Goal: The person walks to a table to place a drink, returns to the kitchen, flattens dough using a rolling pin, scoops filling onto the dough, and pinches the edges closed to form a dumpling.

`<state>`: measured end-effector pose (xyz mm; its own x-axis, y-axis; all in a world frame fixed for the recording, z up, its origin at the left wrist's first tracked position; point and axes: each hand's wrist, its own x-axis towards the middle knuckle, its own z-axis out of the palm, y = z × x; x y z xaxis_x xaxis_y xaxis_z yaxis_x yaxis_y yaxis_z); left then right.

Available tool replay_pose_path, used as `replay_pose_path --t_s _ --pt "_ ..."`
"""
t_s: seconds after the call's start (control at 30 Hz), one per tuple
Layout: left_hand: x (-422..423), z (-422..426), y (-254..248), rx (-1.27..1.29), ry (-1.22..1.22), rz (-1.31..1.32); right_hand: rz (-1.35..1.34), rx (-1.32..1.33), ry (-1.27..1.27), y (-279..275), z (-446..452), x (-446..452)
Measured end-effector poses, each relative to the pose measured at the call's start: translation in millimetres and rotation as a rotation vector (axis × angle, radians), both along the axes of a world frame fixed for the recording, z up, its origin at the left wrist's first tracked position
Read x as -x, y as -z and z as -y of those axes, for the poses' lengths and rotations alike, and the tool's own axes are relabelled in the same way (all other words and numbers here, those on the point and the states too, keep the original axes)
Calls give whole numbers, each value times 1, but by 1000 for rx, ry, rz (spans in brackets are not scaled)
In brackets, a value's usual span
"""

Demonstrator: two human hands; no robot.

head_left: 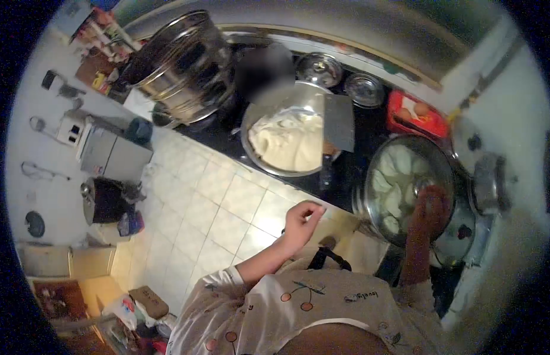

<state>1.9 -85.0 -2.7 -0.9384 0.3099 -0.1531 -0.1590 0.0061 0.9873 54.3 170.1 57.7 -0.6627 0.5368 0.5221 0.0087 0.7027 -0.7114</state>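
Note:
My left hand [303,225] is raised over the floor in front of the counter, its fingers curled towards the thumb with nothing visible between them. My right hand [432,204] reaches into a large round metal pan [378,228], its fingers closed around something I cannot make out beside a small shiny spot. Pale, smooth dough-like pieces [393,201] lie in that pan. To its left, a metal bowl [249,146] holds a large mass of pale dough [287,142]. A cleaver with a wide grey blade [339,121] lies across the bowl's right side, its dark handle pointing towards me.
A tall stacked steamer [186,71] stands at the counter's left. Two round metal lids [319,70] [364,90] lie behind the bowl. A red tray [429,121] holds round brown items. At right is a metal pot [491,183]. Tiled floor [210,189] lies below.

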Motion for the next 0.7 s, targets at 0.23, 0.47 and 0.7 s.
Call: replay_pose_path --t_s 0.23,0.47,0.7 --pt "7 150 29 68 -259 1 310 -161 -439 -3 131 40" --pt "49 268 32 67 -220 -47 567 -303 -41 77 183 92" --pt "86 402 54 215 -368 -44 251 -626 -12 85 252 157"
